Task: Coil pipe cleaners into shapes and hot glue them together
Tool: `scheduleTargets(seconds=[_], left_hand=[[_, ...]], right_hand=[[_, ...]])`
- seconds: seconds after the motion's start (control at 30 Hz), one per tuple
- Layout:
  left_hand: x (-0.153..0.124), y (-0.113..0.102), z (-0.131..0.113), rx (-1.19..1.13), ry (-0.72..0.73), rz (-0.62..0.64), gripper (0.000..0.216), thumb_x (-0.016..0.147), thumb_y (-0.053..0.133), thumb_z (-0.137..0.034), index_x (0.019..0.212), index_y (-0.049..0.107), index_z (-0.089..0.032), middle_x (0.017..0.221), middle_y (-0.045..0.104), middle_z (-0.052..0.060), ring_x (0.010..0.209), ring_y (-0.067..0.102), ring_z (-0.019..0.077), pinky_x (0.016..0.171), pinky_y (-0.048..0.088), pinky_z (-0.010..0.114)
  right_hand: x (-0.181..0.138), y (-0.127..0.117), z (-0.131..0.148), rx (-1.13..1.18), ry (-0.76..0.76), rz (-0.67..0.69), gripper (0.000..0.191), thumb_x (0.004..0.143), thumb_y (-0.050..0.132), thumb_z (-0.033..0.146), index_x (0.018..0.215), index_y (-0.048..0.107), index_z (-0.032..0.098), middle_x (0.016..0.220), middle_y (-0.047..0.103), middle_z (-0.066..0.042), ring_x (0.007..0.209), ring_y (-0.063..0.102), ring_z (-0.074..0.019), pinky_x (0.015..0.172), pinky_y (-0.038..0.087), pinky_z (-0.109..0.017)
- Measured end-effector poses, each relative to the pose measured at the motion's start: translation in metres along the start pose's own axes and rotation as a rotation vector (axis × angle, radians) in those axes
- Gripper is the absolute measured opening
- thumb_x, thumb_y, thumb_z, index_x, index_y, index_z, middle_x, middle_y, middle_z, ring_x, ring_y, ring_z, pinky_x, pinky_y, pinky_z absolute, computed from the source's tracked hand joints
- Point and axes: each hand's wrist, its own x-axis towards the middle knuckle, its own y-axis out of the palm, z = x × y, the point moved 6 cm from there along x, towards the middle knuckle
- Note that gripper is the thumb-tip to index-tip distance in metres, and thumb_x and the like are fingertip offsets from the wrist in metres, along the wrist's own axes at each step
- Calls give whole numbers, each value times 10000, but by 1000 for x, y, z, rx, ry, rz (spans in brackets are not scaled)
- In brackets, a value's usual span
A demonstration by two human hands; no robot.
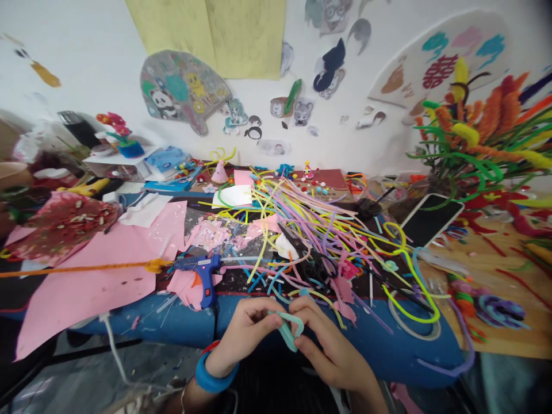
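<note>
A light teal pipe cleaner (288, 336), bent into a narrow loop, is between my two hands just past the table's near edge. My left hand (254, 325) pinches it at its upper left side with thumb and forefinger. On the other side, my right hand (323, 339) has its fingers closed round the bent end. A heap of pipe cleaners (297, 213) in yellow, purple, pink and blue spreads over the table beyond my hands. To the left of them lies a blue glue gun (206, 279).
Pink sheets (99, 293) cover the table's left part. A phone (431, 218) leans at the right beside a bunch of fuzzy pipe-cleaner flowers (478, 126). A roll of tape (416, 319) lies near the front right edge. A white cord (114, 345) hangs at the left.
</note>
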Motion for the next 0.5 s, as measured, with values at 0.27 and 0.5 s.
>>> scheduleTargets(seconds=[0.27, 0.5], left_hand=[[-9, -1, -26, 274, 338, -74, 149, 862, 647, -255, 842, 766, -169, 793, 767, 94, 744, 706, 205, 705, 561, 293], [-29, 7, -42, 508, 776, 45, 302, 883, 608, -126, 1163, 674, -217, 1036, 756, 90, 942, 720, 201, 807, 590, 274]], right_hand=[[0, -9, -3, -121, 2, -306, 112, 872, 598, 141, 925, 607, 239, 917, 593, -18, 893, 589, -159, 806, 476, -267], [-2, -14, 9, -207, -167, -487, 164, 849, 605, 67, 874, 676, 213, 778, 645, -19, 744, 600, -153, 684, 484, -284]])
